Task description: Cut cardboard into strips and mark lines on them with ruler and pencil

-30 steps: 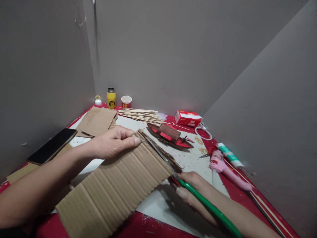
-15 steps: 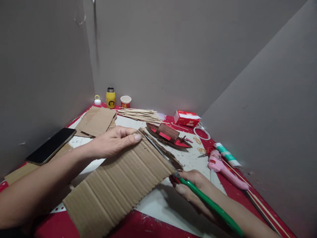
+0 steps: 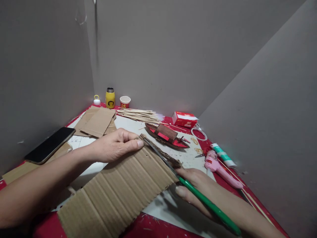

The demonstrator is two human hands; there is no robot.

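Observation:
My left hand [image 3: 121, 145] pinches the upper corner of a piece of corrugated cardboard [image 3: 119, 188], thumb on top and fingers beneath. The cardboard is tilted toward me, its ridges showing. My right hand [image 3: 195, 188] is closed on green-handled scissors [image 3: 210, 205]. Their blades lie along the cardboard's far edge, pointing toward my left thumb, with a narrow torn strip [image 3: 170, 153] beyond them. Just past that strip a small brown and red model boat [image 3: 167, 135] rests on the white sheet. The fingers of my right hand are partly hidden below the handle.
A phone [image 3: 51, 144] and flat cardboard pieces [image 3: 97, 122] lie on the left. Thin wooden sticks [image 3: 138, 115], a yellow bottle [image 3: 110, 98] and a paper cup [image 3: 125, 101] are at the back. On the right are a pink glue gun [image 3: 221, 170], a tube [image 3: 224, 155] and a red tissue pack [image 3: 184, 119].
The cardboard and both hands have shifted slightly down and right relative to the table. The scissor blades look closer together along the cut edge. Both hands keep their holds.

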